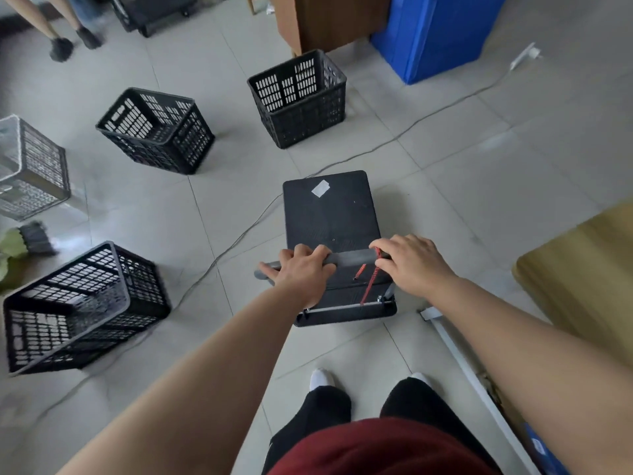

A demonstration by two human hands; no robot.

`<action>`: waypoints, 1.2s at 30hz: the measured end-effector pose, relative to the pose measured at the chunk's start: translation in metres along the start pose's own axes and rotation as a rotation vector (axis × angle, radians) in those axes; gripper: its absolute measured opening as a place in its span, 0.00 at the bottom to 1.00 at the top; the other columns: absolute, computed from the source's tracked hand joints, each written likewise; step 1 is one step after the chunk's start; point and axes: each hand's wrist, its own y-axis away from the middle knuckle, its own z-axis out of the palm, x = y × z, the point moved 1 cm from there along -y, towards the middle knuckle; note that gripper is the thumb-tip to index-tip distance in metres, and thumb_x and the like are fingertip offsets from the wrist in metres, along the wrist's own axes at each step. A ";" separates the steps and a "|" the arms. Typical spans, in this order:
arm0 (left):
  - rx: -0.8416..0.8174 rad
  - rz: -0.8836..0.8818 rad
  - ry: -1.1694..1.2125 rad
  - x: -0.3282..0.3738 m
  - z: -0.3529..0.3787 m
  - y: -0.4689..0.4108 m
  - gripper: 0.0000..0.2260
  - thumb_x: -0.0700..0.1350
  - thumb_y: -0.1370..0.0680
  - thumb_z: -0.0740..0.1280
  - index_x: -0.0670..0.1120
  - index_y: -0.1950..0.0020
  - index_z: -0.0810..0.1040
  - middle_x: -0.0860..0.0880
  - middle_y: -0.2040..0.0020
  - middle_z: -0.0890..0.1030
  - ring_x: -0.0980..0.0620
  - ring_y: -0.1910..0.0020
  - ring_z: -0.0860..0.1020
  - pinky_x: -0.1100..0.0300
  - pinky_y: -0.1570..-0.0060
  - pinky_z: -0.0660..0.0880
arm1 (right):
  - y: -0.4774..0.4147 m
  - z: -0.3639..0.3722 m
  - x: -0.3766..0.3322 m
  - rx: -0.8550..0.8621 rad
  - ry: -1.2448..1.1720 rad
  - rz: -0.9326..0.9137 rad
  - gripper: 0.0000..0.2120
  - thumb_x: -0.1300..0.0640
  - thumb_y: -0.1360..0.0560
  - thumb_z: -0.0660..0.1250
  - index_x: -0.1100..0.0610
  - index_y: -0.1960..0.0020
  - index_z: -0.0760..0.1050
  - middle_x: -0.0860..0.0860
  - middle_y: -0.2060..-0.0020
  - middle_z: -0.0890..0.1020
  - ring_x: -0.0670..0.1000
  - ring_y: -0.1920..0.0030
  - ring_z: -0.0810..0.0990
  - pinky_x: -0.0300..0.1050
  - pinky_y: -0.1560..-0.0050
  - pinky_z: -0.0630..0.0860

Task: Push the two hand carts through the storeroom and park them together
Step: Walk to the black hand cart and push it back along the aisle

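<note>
Gripped the handle (347, 259) of the black cart (330, 214) with both hands, left hand (298, 270) and right hand (409, 264) each curled fully round the bar, a red cord (371, 282) dangling by the right. Stood on grey tile over a thin cable (394, 140), with black crates (298, 97) ahead and to the left and a blue bin (435, 32) beyond. Showed perhaps a second cart (150, 10) at the top edge, cut off and blurred.
</note>
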 end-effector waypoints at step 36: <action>-0.110 0.609 -0.339 0.131 -0.116 -0.244 0.14 0.56 0.18 0.54 0.59 0.33 0.69 0.51 0.30 0.68 0.43 0.29 0.62 0.36 0.27 0.47 | -0.118 -0.064 0.084 0.214 -0.141 0.580 0.15 0.46 0.21 0.57 0.45 0.36 0.69 0.49 0.49 0.79 0.54 0.46 0.76 0.55 0.42 0.71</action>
